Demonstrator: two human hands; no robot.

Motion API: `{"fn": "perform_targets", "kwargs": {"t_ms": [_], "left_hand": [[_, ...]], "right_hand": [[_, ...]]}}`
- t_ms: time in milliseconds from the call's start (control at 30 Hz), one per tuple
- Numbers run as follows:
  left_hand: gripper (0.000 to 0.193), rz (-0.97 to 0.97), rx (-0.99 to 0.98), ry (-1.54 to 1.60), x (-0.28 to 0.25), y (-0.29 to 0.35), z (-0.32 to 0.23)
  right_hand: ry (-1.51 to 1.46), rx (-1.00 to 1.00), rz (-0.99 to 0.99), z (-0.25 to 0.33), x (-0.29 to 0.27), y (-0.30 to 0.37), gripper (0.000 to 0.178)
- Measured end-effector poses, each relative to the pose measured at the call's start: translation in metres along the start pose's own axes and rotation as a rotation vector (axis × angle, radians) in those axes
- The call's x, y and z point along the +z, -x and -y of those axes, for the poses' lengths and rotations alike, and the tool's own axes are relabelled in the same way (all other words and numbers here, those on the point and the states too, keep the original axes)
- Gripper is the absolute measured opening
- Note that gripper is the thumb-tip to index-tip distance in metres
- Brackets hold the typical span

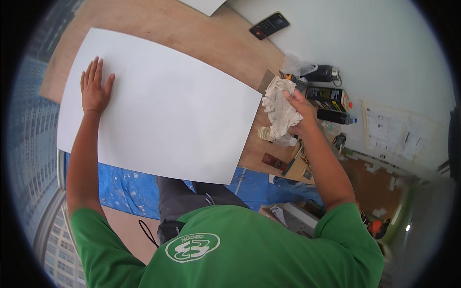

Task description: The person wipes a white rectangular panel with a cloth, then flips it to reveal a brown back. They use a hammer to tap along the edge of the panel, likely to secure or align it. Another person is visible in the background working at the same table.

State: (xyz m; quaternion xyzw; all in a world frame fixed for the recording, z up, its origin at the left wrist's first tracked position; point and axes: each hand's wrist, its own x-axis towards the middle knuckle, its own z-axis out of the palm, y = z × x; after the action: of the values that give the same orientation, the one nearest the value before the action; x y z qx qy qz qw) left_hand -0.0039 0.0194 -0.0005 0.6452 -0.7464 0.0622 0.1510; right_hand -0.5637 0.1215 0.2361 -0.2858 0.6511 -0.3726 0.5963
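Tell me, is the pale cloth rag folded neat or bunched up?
Bunched up: the pale cloth rag shows uneven wrinkles in the right hand.

The white panel (168, 105) looks smooth, with a soft, low sheen. The tabletop (192, 52) is brown wood, matt and faintly mottled. The rag (279, 105) is pale cloth, rough with creases. The tarp (127, 187) looks like wrinkled blue plastic, the bag (294, 66) thin, clear plastic. The phone (269, 25) has a glossy screen; the drawing sheets (382, 127) look like paper.
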Motion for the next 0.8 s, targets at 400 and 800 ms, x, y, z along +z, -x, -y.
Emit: {"fn": "perform_targets", "kwargs": {"t_ms": [400, 800], "left_hand": [[0.078, 0.515, 0.767, 0.569, -0.1, 0.129, -0.095], [0.08, 0.714, 0.879, 0.226, -0.101, 0.176, -0.097]], "right_hand": [[-0.621, 0.165, -0.206, -0.087, -0.006, 0.167, 0.041], [0.07, 0.589, -0.534, -0.276, -0.066, 0.306, 0.044]]}}
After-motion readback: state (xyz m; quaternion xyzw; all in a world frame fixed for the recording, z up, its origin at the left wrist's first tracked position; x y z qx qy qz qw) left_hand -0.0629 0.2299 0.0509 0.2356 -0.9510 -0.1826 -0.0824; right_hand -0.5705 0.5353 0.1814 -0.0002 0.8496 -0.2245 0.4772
